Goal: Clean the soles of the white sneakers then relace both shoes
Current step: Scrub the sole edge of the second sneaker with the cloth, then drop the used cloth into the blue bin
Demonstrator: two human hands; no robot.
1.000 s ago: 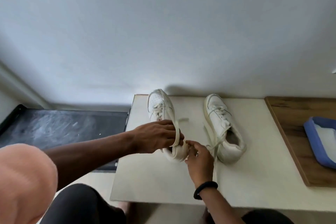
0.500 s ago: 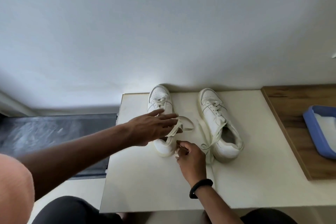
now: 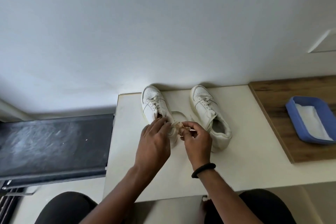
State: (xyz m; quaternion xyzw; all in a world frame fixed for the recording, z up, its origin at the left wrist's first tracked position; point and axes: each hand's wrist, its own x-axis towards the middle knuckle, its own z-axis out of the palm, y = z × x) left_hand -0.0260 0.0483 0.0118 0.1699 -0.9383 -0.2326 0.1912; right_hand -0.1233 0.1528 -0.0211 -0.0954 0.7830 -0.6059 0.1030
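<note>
Sneakers stand on our table (image 3: 236, 160): left shoe (image 3: 154, 107), heel hidden by our left hand (image 3: 154, 143), right shoe (image 3: 209, 114) beside. Both hands, right hand (image 3: 197, 138) included, pinch its lace (image 3: 177, 125), seemingly knotting.

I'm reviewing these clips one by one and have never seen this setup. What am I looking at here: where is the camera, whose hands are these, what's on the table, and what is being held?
There is no machine here. A person wears a wide-angle camera on the head, so the one picture looks forward and down at their own two hands.

On the pale table stand two white sneakers, toes toward the wall: the left sneaker and the right sneaker. Both appear laced. To the right, on a wooden board, sits a blue tray with something white inside.

The left hand and the right hand, which wears a black wristband, meet at the heel end of the left sneaker. Together they pinch its shoelace, apparently tying it.
</note>
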